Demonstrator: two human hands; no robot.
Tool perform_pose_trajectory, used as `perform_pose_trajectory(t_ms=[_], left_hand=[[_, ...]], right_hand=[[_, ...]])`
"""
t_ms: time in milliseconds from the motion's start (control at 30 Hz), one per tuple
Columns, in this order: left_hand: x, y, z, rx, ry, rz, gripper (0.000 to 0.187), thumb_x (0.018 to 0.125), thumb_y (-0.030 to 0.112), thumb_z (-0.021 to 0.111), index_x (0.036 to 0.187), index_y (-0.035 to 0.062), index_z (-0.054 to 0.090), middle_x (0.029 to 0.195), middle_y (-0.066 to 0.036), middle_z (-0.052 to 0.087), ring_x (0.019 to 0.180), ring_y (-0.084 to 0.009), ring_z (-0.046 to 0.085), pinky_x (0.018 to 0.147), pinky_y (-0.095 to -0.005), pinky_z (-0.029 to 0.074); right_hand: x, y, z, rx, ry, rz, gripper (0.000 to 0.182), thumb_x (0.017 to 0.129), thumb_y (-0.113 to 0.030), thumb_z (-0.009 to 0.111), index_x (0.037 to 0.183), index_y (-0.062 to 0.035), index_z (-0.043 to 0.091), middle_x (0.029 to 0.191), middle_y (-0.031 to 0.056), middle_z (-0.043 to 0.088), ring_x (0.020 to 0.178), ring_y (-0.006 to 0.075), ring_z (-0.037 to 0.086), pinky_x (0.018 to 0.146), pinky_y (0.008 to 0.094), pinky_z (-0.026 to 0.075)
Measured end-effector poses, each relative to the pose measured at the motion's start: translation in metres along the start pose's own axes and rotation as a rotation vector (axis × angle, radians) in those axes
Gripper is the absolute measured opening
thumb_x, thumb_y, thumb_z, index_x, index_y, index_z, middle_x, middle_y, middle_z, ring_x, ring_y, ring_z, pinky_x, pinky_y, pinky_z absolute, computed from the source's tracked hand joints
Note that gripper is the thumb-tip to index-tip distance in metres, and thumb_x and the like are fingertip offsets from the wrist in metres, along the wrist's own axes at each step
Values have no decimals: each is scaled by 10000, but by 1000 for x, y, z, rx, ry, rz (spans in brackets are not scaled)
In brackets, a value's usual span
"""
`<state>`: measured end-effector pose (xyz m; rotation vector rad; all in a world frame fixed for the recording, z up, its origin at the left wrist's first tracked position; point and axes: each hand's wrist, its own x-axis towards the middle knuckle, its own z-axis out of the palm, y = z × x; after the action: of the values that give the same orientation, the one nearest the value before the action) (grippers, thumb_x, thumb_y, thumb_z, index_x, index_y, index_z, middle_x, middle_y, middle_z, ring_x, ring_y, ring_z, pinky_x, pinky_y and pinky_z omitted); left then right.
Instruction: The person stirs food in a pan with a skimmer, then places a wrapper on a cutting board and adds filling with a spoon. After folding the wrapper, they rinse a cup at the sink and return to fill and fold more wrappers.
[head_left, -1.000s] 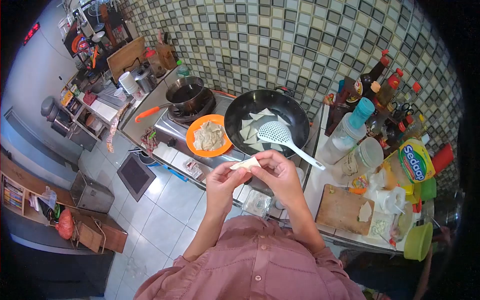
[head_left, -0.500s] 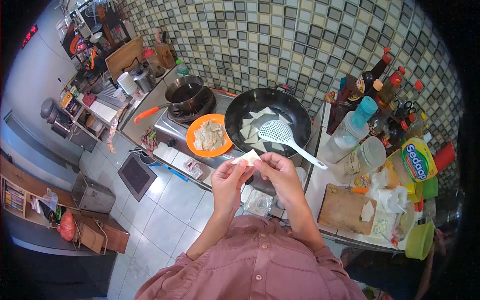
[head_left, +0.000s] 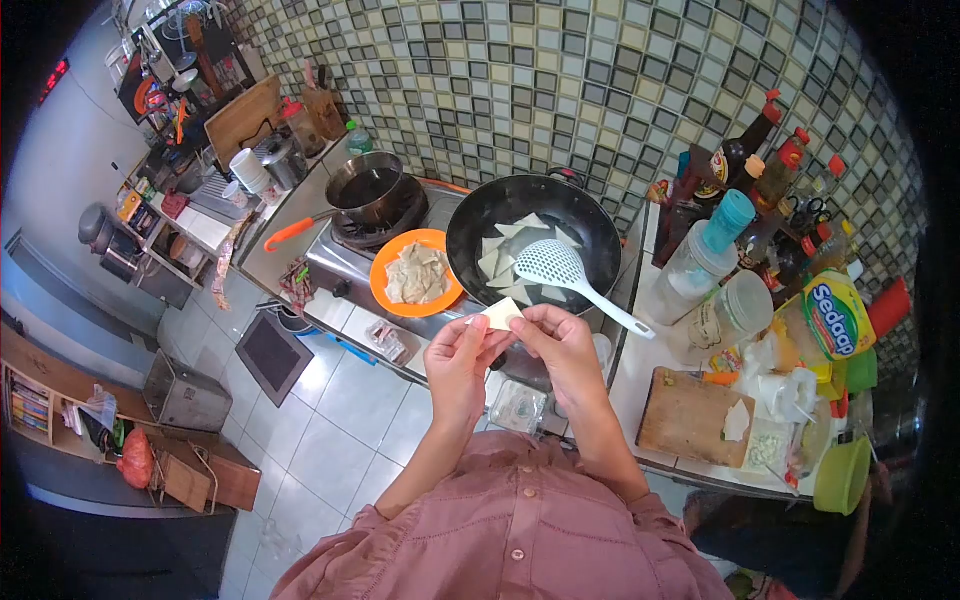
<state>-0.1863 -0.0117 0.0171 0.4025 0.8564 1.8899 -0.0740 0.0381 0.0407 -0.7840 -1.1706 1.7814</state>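
Observation:
Between both hands, in front of the wok, I hold a small pale dough wrapper (head_left: pixel 503 313). My left hand (head_left: pixel 462 358) pinches its left side, and my right hand (head_left: pixel 555 342) pinches its right side. Just beyond my fingers, a black wok (head_left: pixel 590 225) contains several flat, pale triangular pieces (head_left: pixel 490 263). A white slotted spoon (head_left: pixel 553 264) lies across them, its handle over the wok's right rim. Left of the wok, an orange plate (head_left: pixel 384 290) bears a heap of pale folded dough pieces (head_left: pixel 417 275).
A saucepan (head_left: pixel 366 188) with an orange handle sits on the left burner. To the right lie a wooden cutting board (head_left: pixel 680 415) with a pale wrapper (head_left: pixel 737 420), a glass jar (head_left: pixel 735 310) and several bottles (head_left: pixel 735 160). A green bowl (head_left: pixel 842 478) sits at the counter's right end.
The wrapper shows slightly more of its pale face, its top corner a little higher. Both hands stay in nearly the same place, and the view has shifted very slightly.

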Motion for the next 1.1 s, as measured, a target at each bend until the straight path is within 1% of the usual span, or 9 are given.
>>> perform_pose_trajectory(t_ms=[167,233,333,633,767,833,933,1067,1100], left_hand=[[1,1,-4,64,4,31,94,839,82,556,882,-2,557,831,-132,623,748,-194,632,753,-372,525],[1,3,-4,88,-8,42,137,822,71,583,886,-49,562,837,-141,626,741,-179,629,727,-287,526],[0,6,-5,151,-71,30,151,816,57,586,909,-61,569,845,-143,626,742,-171,626,721,-268,521],[0,8,-5,156,-55,26,157,829,79,572,906,-56,587,851,-132,625,752,-161,618,716,-270,522],[2,5,-12,130,-32,28,151,832,85,570,903,-46,594,857,-118,623,758,-155,614,711,-276,526],[4,4,-17,176,-67,4,138,842,124,562,920,10,569,887,-93,607,802,-174,600,720,-366,534],[2,6,-12,52,-68,-60,191,832,82,567,988,-27,558,872,-114,619,778,-146,609,724,-283,525],[2,3,-10,107,-146,-130,247,821,72,576,1048,-18,531,873,-98,621,782,-146,607,725,-283,521],[3,-1,-15,165,-187,-154,221,819,79,580,1016,-15,543,878,-100,620,798,-160,609,727,-323,527]], right_hand=[[2,2,-3,-60,-10,4,168,783,-140,641,875,-7,597,758,-2,586,667,34,507,614,172,383],[4,2,-6,-198,7,-122,194,762,-157,660,898,-28,606,799,-18,587,643,26,458,584,176,360],[9,-7,-9,-289,-10,-178,190,738,-166,676,877,-47,624,793,-35,571,617,31,406,556,184,332],[12,-18,-17,-505,-65,-250,135,723,-151,677,805,-45,653,747,-16,497,593,55,392,542,192,328],[12,-14,-18,-497,-76,-211,137,720,-157,680,800,-48,654,716,-15,488,580,56,386,531,192,332],[11,-16,-18,-546,-89,-179,140,735,-149,672,800,-27,648,677,-28,504,558,42,390,507,181,321],[13,-10,-20,-364,-108,-73,126,762,-115,648,805,3,636,666,-25,556,555,29,439,510,168,343],[14,-8,-18,-300,-60,-102,108,781,-83,624,810,21,625,704,0,605,584,30,501,536,161,384],[14,-8,-18,-296,-67,-93,101,781,-77,622,814,18,624,718,10,613,604,35,519,557,165,402]])
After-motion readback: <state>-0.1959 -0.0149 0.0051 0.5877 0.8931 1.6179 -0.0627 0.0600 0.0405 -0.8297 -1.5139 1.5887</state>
